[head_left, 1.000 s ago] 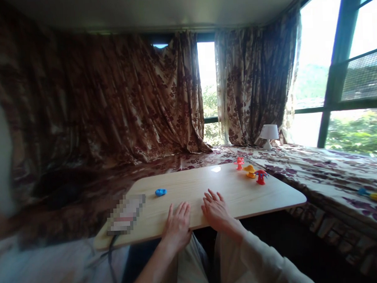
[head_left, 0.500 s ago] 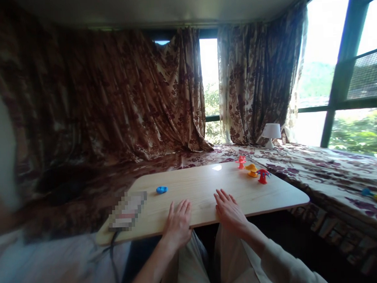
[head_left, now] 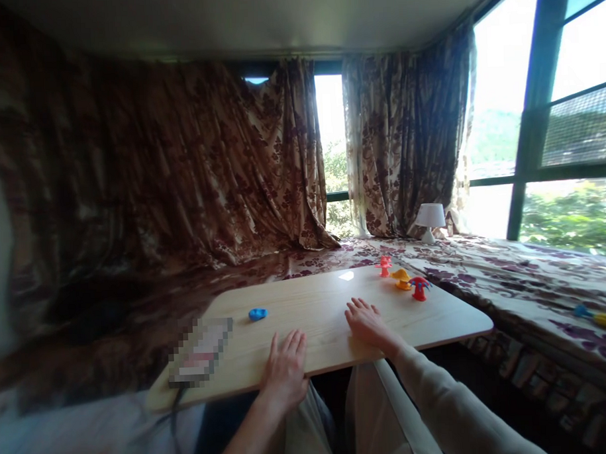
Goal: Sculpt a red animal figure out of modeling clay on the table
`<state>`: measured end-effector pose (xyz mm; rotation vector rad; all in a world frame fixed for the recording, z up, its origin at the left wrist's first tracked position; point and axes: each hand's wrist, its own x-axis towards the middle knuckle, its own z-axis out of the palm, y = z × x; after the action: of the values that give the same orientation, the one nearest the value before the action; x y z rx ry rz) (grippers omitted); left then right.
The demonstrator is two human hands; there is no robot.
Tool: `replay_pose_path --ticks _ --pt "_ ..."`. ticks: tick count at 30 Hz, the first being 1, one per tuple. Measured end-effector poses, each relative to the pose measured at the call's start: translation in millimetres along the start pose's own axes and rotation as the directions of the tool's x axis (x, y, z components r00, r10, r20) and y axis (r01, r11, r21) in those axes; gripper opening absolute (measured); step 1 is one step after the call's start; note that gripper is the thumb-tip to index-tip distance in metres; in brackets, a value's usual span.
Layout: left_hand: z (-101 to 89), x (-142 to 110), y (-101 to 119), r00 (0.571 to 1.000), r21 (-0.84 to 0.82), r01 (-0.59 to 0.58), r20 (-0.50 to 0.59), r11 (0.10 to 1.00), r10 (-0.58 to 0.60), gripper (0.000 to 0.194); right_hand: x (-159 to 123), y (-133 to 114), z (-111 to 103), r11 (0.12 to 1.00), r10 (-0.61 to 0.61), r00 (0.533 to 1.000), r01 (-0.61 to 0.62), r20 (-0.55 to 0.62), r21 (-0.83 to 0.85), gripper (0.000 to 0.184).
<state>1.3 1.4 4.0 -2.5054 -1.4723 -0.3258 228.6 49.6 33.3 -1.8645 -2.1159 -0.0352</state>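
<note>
My left hand (head_left: 286, 361) lies palm down at the table's near edge, fingers stretched out, holding nothing. Farther in and to the right, my right hand (head_left: 366, 323) is over the tabletop with its fingers apart and nothing in them. Beyond my left hand a small blue object (head_left: 258, 314) lies on the light wooden table (head_left: 306, 306). A row of small toy-like figures stands at the far right: a pinkish-red one (head_left: 384, 266), a yellow-orange one (head_left: 401, 279) and a red one with blue bits (head_left: 420, 288). My right hand is nearest to these and apart from them.
A pixelated flat device (head_left: 202, 355) with a cable (head_left: 175, 423) lies at the table's left. Beyond stand a white lamp (head_left: 430, 217) and floral curtains (head_left: 261, 169). On the patterned cover at right lies a blue-and-yellow object (head_left: 602, 317).
My right hand has moved slightly forward over the table, toward the figures. My left hand stays about where it was. The camera view has shifted a little.
</note>
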Motion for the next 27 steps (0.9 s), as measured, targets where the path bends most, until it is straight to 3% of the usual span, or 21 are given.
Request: replay_pose_path --ticks 3,6,9,12,15,18,23,27 --pt "-1.8 -2 1 1.000 0.001 0.004 -0.001 1.000 -0.004 0.070 -28 -1 1 0.998 -0.055 0.998 0.055 -0.006 0.012 0.046" --pt "-3.2 -2 1 1.000 0.003 0.010 0.000 1.000 -0.010 0.069 -47 -19 4 0.982 -0.183 0.982 0.184 -0.039 0.028 0.047" --pt "-2.1 -2 1 1.000 0.009 0.005 -0.001 1.000 -0.005 0.068 -43 -42 7 0.972 -0.233 0.969 0.236 -0.088 0.022 0.043" --pt "-0.2 -1 0 1.000 0.012 0.000 -0.004 1.000 0.000 0.069 -20 -52 8 0.983 -0.184 0.979 0.186 -0.083 0.008 0.040" --pt "-0.1 0 0 1.000 -0.002 0.001 -0.007 1.000 -0.001 0.070 4 -42 5 0.993 -0.115 0.992 0.116 -0.050 0.007 0.039" --pt "-0.9 0 0 1.000 -0.015 0.002 -0.010 1.000 -0.002 0.070 11 -20 0 0.997 -0.083 0.997 0.083 -0.011 0.009 0.036" --pt "-0.8 -1 1 1.000 -0.028 0.007 -0.017 1.000 -0.007 0.071 -26 0 -3 0.998 -0.059 0.998 0.059 0.025 0.025 0.044" --pt "-0.8 -2 1 0.999 -0.031 0.009 -0.034 0.999 -0.010 0.069 -56 -20 1 0.976 -0.211 0.977 0.213 -0.042 0.049 0.047"
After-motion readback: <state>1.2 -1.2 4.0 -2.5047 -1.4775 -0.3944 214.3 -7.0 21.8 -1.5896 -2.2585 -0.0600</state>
